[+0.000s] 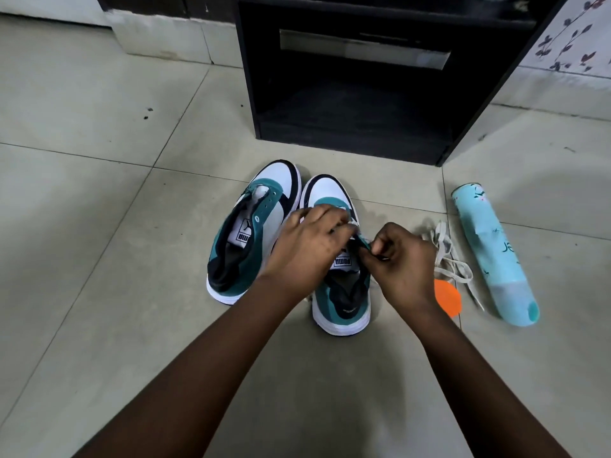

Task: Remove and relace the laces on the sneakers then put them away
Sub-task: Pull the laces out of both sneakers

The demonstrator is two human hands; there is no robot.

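Teal right sneaker (342,292): left hand (307,246) and right hand (401,259) pinch its lace (355,238); tiled floor (99,226) around.

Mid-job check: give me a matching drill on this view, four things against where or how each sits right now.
Things:
1. left sneaker
2. right sneaker
3. loose lace
4. spray can

States:
A. lying on its side, farthest right
B. heaped on the floor between a sneaker and the can
C. eyelets bare, untouched
D. both hands working at its eyelets

Pairs: 1-C, 2-D, 3-B, 4-A
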